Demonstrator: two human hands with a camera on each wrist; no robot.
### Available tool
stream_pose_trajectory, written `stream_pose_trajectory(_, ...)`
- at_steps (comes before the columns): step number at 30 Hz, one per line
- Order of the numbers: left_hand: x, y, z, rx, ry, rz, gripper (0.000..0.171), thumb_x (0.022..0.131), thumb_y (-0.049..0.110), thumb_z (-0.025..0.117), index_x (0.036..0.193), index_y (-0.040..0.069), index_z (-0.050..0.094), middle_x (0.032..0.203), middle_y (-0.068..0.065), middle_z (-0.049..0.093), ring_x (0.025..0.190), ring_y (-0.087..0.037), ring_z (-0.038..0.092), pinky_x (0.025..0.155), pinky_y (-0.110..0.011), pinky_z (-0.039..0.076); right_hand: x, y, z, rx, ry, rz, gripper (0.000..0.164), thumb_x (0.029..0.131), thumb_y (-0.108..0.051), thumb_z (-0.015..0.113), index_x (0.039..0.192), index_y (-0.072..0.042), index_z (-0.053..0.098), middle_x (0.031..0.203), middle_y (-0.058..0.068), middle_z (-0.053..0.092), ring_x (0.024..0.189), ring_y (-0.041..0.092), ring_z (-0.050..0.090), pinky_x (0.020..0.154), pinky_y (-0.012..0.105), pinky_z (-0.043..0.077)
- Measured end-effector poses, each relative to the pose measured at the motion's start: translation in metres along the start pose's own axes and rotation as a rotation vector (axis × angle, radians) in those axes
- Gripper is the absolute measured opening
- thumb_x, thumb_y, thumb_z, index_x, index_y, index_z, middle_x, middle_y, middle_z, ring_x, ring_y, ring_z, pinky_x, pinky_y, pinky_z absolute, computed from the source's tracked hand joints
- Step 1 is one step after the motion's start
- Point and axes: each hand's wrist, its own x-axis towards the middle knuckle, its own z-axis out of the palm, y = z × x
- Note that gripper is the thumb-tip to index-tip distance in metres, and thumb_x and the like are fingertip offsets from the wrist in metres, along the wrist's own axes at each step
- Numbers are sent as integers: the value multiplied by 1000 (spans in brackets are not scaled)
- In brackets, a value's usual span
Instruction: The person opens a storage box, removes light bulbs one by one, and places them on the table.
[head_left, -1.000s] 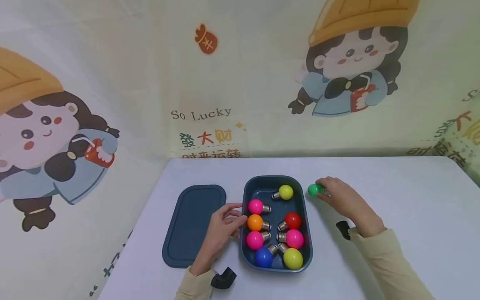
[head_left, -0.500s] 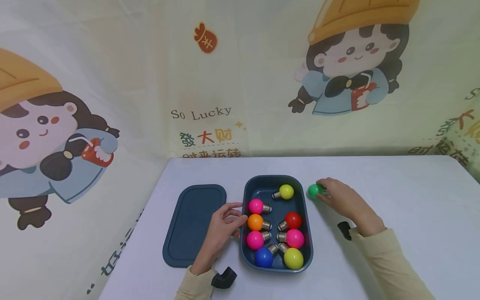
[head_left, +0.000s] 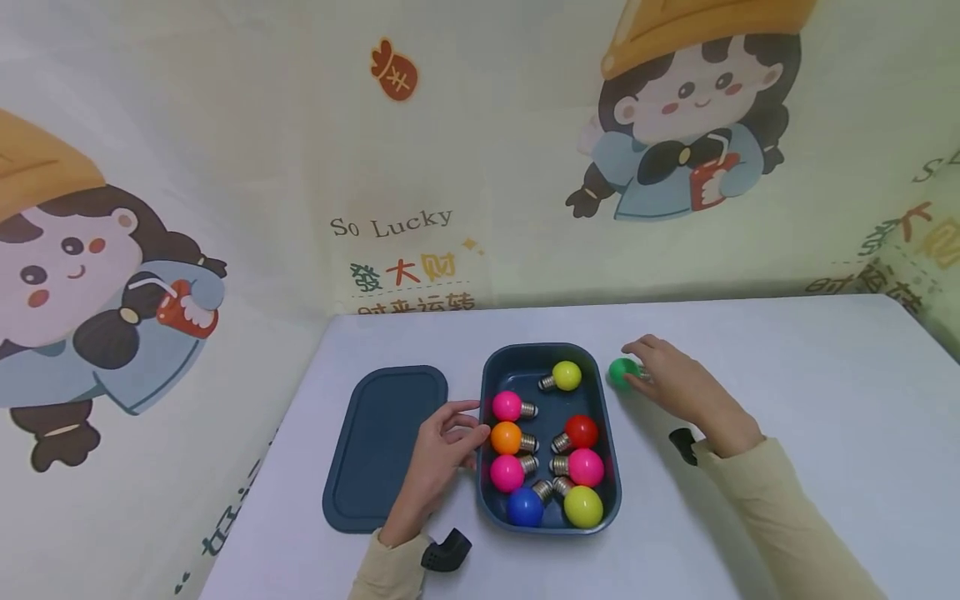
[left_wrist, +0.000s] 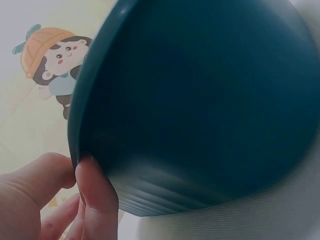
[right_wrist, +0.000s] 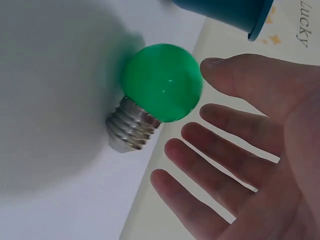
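My left hand (head_left: 442, 450) pinches the left wall of a dark blue rectangular box (head_left: 546, 533); in the left wrist view its fingers (left_wrist: 97, 195) lie against the outside of that wall near the rim. Several coloured light bulbs lie in the box, among them a red bulb (head_left: 582, 432), an orange bulb (head_left: 506, 437) and a blue bulb (head_left: 524, 507). Just right of the box, a green bulb (right_wrist: 162, 82) with a metal screw base lies on the white table. Around it my right hand (head_left: 686, 387) hovers with fingers spread, the thumb close beside the globe; contact is unclear.
A dark blue lid (head_left: 386, 450) lies flat on the table left of the box. Behind the white table (head_left: 795, 392) hangs a printed cloth (head_left: 525, 167). A small black device (head_left: 446, 551) is worn at each wrist.
My right hand's fingers have spread apart from around the green bulb, which stays beside the box. My left hand keeps its place at the box. The head view has shifted slightly.
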Motion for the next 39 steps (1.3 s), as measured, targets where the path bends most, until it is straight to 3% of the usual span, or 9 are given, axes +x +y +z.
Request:
stream_pose_trajectory(18, 0, 2, -1, 17, -13, -2, 44, 89, 20, 76, 129, 8, 60, 98, -12, 64, 68, -16, 63, 58, -24, 56, 12, -37, -2, -6, 84, -90, 39, 87, -8, 75, 121, 6, 62, 119, 23, 60, 109, 37, 59, 87, 49, 56)
stream_pose_trajectory(39, 1, 5, -5, 1, -13, -14, 46, 88, 21, 77, 129, 8, 60, 98, -11, 63, 67, -17, 62, 57, -24, 56, 34, -90, 3, 39, 11, -173, 40, 88, -15, 75, 120, 5, 63, 114, 18, 61, 101, 28, 61, 85, 39, 58)
